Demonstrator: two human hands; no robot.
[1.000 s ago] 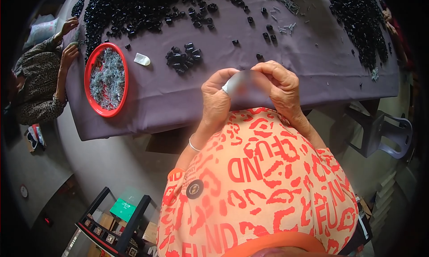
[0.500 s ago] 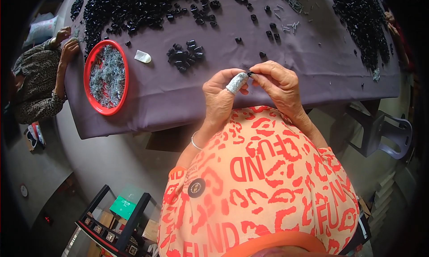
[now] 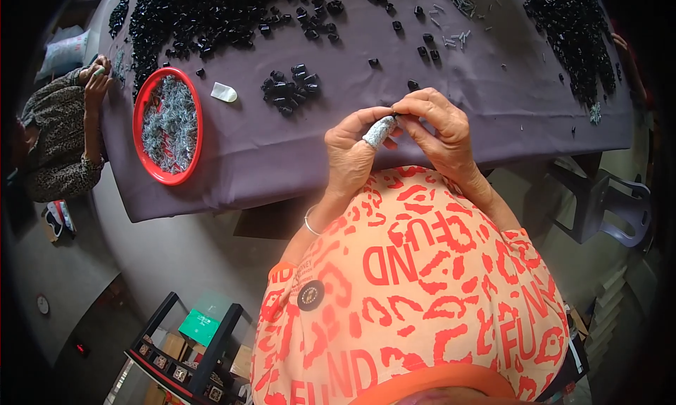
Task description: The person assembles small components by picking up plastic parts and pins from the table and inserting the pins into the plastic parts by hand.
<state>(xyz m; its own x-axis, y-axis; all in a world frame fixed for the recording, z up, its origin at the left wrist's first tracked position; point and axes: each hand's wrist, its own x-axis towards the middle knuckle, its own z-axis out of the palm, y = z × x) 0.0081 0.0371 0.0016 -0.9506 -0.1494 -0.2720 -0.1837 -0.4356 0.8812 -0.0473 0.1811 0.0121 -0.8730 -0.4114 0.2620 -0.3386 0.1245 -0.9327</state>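
Note:
Between the fingertips of both my hands is a small black piece (image 3: 393, 115), mostly hidden; its kind cannot be made out. My left hand (image 3: 346, 151) pinches it from the left, its thumb wrapped in a whitish finger cover (image 3: 380, 132). From the other side my right hand (image 3: 443, 134) closes thumb and forefinger on the same spot. Both hands are held just over the near edge of the table. A few loose black pieces (image 3: 413, 85) lie on the cloth beyond my right hand, and a small cluster of shiny black pieces (image 3: 290, 89) sits farther left.
A grey-purple cloth (image 3: 246, 151) covers the table. A red basin (image 3: 200, 127) holds thin grey bits; a white finger cover (image 3: 224, 91) lies beside it. Large black heaps (image 3: 197, 17) and small silvery cylinders (image 3: 458, 39) are farther back. Another person (image 3: 63, 123) works at left; a chair (image 3: 605, 201) stands right.
My hands stay together, the fingertips closing a little more over the black piece. The person at left has raised their hands slightly. The whole view has shifted a little.

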